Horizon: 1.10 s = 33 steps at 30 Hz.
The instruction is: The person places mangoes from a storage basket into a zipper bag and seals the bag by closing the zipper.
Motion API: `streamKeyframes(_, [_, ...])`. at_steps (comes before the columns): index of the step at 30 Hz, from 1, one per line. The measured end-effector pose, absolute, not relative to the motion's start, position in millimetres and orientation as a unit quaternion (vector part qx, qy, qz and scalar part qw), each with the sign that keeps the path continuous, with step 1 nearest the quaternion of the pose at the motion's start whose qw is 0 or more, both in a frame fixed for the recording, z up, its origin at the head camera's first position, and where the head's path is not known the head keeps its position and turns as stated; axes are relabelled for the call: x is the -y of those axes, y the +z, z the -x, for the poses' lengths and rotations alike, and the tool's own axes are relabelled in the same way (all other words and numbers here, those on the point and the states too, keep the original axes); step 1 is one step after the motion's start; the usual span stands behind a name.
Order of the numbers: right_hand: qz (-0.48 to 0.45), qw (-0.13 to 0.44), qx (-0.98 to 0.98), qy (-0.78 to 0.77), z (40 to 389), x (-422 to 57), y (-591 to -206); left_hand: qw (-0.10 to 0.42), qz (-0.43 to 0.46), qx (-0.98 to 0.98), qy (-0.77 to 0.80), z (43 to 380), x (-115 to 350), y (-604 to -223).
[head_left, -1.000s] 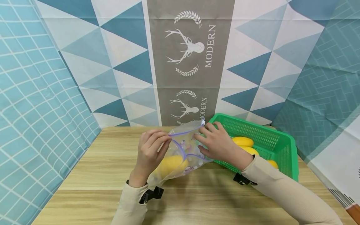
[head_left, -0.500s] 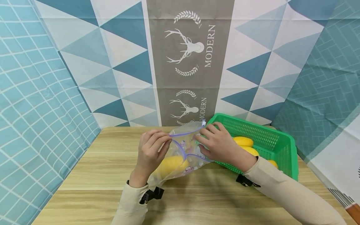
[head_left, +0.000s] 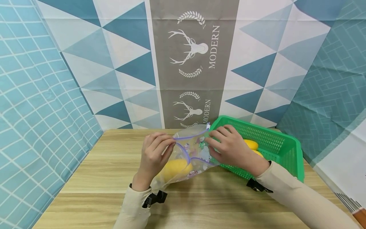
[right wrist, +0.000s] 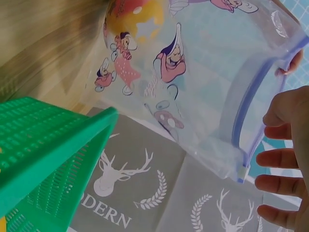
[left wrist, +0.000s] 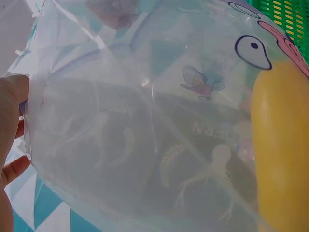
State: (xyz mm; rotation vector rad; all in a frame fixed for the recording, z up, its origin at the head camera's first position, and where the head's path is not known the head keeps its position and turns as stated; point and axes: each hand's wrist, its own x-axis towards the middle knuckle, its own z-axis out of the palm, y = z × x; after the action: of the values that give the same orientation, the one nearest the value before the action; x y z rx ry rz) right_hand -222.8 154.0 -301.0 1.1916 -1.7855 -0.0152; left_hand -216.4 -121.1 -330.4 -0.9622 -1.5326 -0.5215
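A clear zip bag (head_left: 197,144) with a purple zip and cartoon prints lies tilted between the hands, its mouth spread. Inside it is a smooth yellow fruit (head_left: 175,168), mango-like, with a red patch in the right wrist view. My left hand (head_left: 155,151) pinches the bag's rim between thumb and fingers. Beside the mouth's other side is my right hand (head_left: 230,146), fingers loosely bent and apart. In the right wrist view those fingertips (right wrist: 268,183) stand just off the zip, near its white slider (right wrist: 242,173), gripping nothing.
At the right stands a green plastic basket (head_left: 299,159) with several yellow fruits (head_left: 251,144) in it, partly behind my right arm. The wooden table (head_left: 97,178) extends around the bag, backed by a patterned cloth wall (head_left: 128,63).
My right hand has shifted slightly right, away from the bag's mouth, now covering more of the fruits in the basket. My left hand and the bag have hardly moved.
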Motion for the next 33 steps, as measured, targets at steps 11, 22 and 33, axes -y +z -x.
streamKeyframes(11, [-0.486, 0.488, 0.725, 0.007, 222, -167, -300, 0.589, 0.414, 0.656, -0.225, 217, 121, -330])
streamKeyframes(22, [-0.486, 0.493, 0.721, 0.017, 223, -183, -300, 0.587, 0.414, 0.658, -0.226, 217, 121, -331])
streamKeyframes(33, [-0.473, 0.489, 0.733, 0.028, 232, -201, -306, 0.587, 0.412, 0.661, -0.222, 216, 121, -331])
